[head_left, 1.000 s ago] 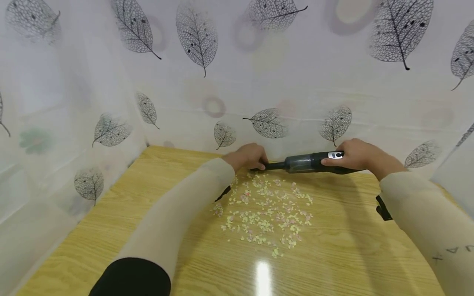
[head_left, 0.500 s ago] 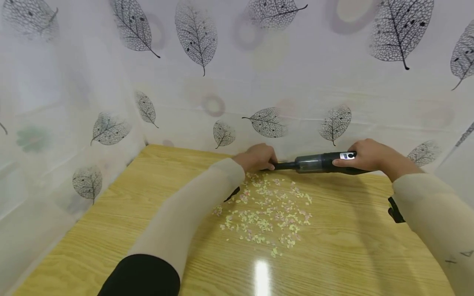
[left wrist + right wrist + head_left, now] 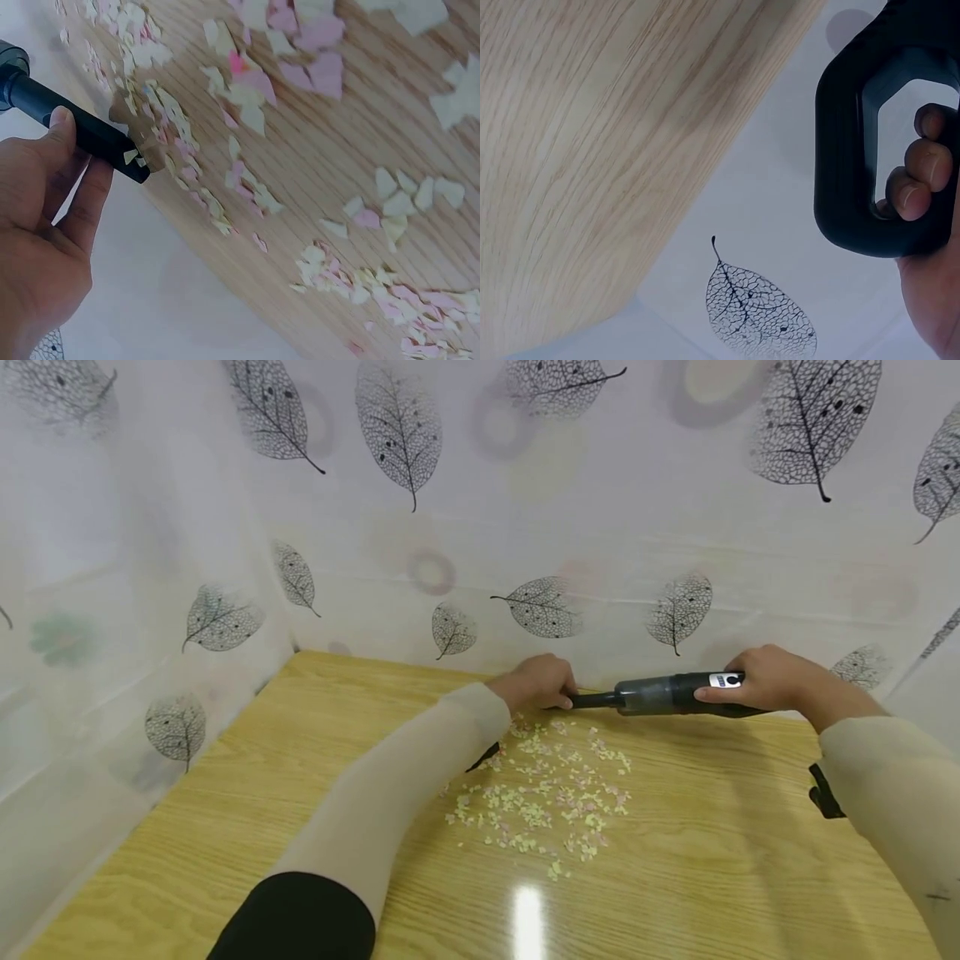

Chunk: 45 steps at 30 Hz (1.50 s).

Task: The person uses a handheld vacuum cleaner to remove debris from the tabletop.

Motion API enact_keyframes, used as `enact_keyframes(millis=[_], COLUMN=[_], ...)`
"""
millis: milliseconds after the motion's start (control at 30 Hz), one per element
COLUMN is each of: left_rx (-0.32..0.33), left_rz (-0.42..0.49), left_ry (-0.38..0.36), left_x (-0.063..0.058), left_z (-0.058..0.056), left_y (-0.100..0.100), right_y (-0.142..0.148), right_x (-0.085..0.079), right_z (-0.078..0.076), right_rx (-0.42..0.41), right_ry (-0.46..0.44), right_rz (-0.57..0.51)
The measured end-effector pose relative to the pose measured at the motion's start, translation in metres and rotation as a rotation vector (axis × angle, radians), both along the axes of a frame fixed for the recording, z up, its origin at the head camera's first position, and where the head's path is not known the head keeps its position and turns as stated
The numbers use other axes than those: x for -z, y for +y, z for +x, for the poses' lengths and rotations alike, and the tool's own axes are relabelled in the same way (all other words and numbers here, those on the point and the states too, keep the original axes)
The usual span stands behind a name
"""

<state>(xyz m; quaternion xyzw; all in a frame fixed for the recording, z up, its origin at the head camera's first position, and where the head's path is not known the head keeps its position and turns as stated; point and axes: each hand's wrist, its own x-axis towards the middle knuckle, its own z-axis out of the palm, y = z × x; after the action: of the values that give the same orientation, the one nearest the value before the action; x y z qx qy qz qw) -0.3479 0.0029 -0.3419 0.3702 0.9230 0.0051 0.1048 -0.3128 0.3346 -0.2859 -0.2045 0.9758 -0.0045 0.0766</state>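
Note:
A black handheld vacuum cleaner (image 3: 652,696) with a clear dust cup lies level along the table's far edge. My right hand (image 3: 772,681) grips its handle; in the right wrist view the fingers curl through the black handle loop (image 3: 829,165). My left hand (image 3: 542,681) pinches the slim nozzle (image 3: 82,127) between thumb and fingers. The nozzle's open tip is at the edge of the scattered paper scraps (image 3: 247,187), with a pale scrap at its mouth. Yellow and pink scraps (image 3: 536,810) spread over the middle of the table.
The wood-grain table (image 3: 225,827) ends at a back edge close behind the vacuum. A pale curtain (image 3: 480,510) printed with leaves hangs behind and along the left side. Black wrist straps show under both sleeves.
Both hands and the vacuum have slid to the right along the far edge. My left hand keeps its pinch on the nozzle, and more scraps near it are uncovered.

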Motion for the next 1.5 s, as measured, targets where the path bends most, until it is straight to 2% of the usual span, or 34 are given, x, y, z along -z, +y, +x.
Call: enact_keyframes(millis=[233, 467, 1067, 1500], left_rx=[0.007, 0.007, -0.012, -0.043], left_rz=[-0.04, -0.03, -0.025, 0.003], left_ry=[0.011, 0.007, -0.03, -0.046], left_x=[-0.001, -0.001, -0.001, -0.003], left_z=[0.003, 0.006, 0.009, 0.012], left_y=[0.005, 0.002, -0.013, -0.029], right_y=[0.004, -0.001, -0.016, -0.03], right_x=[0.001, -0.002, -0.001, 0.004], right_z=[0.003, 0.004, 0.002, -0.001], right_rx=[0.002, -0.006, -0.032, -0.039], right_ry=[-0.003, -0.004, 0.01, -0.006], right_rz=[-0.011, 0.011, 0.019, -0.023])
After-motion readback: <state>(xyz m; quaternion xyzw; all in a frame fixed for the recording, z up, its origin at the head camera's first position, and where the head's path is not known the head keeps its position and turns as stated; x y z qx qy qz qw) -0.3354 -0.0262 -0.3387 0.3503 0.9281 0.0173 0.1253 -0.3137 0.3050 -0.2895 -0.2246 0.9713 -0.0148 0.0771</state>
